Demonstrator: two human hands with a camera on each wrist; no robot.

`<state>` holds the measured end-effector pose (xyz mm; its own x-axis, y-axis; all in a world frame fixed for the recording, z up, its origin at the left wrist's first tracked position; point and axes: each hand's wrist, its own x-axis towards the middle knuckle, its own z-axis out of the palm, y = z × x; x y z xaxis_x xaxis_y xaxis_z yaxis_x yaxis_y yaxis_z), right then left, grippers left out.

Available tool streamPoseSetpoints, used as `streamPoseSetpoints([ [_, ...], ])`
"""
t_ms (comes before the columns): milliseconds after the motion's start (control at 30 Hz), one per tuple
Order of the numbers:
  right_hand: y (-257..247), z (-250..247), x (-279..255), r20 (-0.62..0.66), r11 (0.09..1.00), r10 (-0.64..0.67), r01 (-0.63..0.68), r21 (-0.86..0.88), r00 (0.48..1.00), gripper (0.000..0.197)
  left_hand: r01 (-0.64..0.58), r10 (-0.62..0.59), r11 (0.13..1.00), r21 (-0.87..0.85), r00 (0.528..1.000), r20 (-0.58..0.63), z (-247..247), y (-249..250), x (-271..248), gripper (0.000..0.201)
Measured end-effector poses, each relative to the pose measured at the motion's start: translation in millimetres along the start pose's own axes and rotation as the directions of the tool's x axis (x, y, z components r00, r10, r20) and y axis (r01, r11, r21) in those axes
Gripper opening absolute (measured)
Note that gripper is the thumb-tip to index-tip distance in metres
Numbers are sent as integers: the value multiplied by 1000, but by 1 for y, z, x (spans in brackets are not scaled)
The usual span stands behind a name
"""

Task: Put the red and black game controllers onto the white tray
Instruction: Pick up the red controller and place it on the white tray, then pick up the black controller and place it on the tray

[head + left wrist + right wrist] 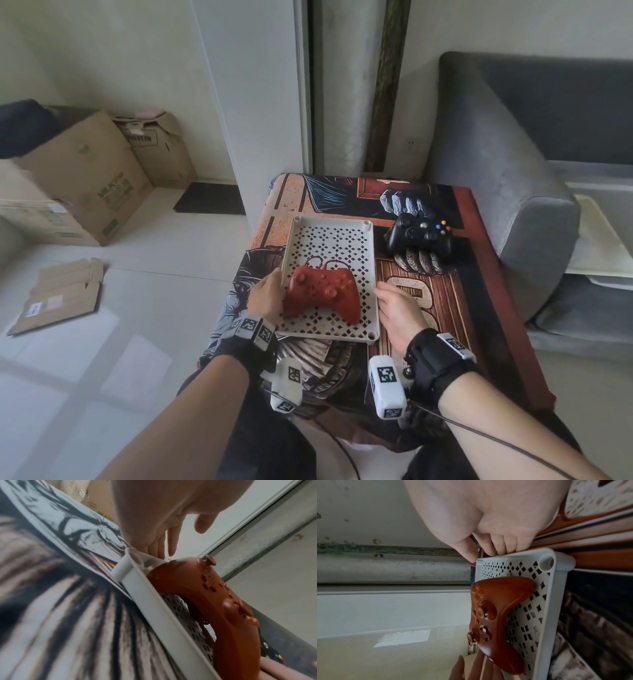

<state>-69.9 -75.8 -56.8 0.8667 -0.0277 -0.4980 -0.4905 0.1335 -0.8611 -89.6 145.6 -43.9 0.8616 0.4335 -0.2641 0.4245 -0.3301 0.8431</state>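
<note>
The red controller (322, 294) (214, 601) (496, 615) lies face up on the front half of the white perforated tray (329, 236) (154, 608) (556, 601). My left hand (269, 296) (163, 534) rests beside the tray's left rim next to the controller's left grip, its fingers straight and holding nothing. Just off the tray's right rim my right hand (397, 305) (488, 534) hangs with loosely curled fingers, their tips near the rim and nothing held. The black controller (418, 234) sits on the printed table cover to the right of the tray's far end.
The small table (445, 301) carries a printed cloth. A grey sofa (513, 154) stands close on the right. Cardboard boxes (85, 178) and a flattened carton (61, 294) lie on the pale floor to the left. A wall and a curtain (342, 85) stand behind the table.
</note>
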Motion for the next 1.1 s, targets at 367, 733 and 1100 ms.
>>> streamPoseSetpoints([
  [367, -38, -42, 14, -97, 987, -163, 162, -17, 982, 27, -64, 11, 885, -461, 993, -118, -3, 78, 16, 26],
  [733, -93, -99, 48, -161, 973, -167, 189, 135, 973, 33, 168, 7, 788, -592, 959, 282, 99, 159, 27, 55],
  [1100, -110, -129, 102, -259, 988, -134, 148, 36, 957, 42, 204, -31, 851, -484, 939, 342, 171, 169, 55, 52],
])
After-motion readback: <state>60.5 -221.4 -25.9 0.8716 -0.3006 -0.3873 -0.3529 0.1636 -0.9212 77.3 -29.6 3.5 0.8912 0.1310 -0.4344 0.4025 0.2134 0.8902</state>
